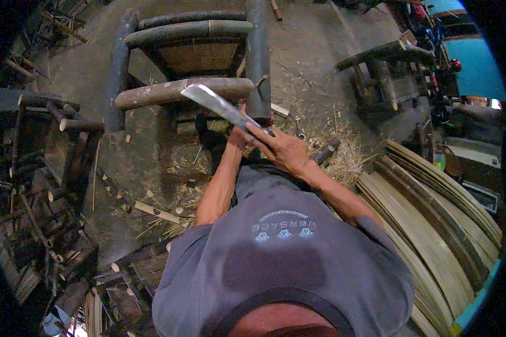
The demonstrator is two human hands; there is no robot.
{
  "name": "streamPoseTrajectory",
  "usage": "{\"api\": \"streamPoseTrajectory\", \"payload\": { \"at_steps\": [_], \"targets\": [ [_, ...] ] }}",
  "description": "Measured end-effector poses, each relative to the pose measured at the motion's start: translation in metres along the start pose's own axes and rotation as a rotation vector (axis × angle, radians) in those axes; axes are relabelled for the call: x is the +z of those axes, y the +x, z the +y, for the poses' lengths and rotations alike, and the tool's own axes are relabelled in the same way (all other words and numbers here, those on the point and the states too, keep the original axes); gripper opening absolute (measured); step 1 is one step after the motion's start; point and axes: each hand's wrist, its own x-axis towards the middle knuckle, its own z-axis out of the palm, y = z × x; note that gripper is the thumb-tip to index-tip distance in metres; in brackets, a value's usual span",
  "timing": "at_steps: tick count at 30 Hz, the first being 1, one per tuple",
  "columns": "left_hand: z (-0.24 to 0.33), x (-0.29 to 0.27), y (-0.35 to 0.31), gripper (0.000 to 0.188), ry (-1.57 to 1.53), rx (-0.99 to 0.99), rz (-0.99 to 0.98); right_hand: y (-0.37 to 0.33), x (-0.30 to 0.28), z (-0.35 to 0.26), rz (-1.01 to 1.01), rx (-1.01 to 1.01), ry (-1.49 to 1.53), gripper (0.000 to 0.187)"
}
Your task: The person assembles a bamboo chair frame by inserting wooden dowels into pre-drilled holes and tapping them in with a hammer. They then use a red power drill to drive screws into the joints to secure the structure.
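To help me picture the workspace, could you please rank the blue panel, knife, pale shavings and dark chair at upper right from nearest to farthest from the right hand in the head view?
1. Knife: in the right hand.
2. Pale shavings: on the floor, to its right.
3. Dark chair: farther off, upper right.
4. Blue panel: beyond the chair, far right.

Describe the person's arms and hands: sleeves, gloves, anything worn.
The left sleeve and right sleeve are short and grey, part of a grey T-shirt. The left forearm and right forearm are bare. The right hand shows no glove, nor does the visible part of the partly hidden left hand. No watch shows.
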Motion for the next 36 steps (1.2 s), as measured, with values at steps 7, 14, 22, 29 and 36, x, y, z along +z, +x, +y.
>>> {"api": "streamPoseTrajectory", "payload": {
  "at_steps": [7, 14, 22, 29, 36],
  "targets": [
    [-0.006, 0.008, 0.01, 0.053, 0.037, 0.068, 0.307, 0.01, 0.013, 0.064, 0.017, 0.226, -0.229, 0.047],
    [-0.005, -0.019, 0.004, 0.047, 0.17, 0.124, 0.004, 0.005, 0.019, 0.024, -0.082, -0.024, -0.305, 0.048],
    [-0.002, -0.017, 0.007, 0.046, 0.114, 0.132, 0.218, 0.003, 0.025, 0.019, -0.014, -0.056, -0.329, 0.046],
    [-0.002, 0.016, 0.005, 0.042, 0.011, 0.062, 0.322, 0.009, -0.005, 0.038, 0.005, 0.344, -0.012, 0.048],
    [0.001, 0.003, 0.007, 0.044, -0.039, 0.048, 0.17, 0.009, -0.022, 0.075, 0.2, 0.54, 0.132, 0.044]
  ]
}}
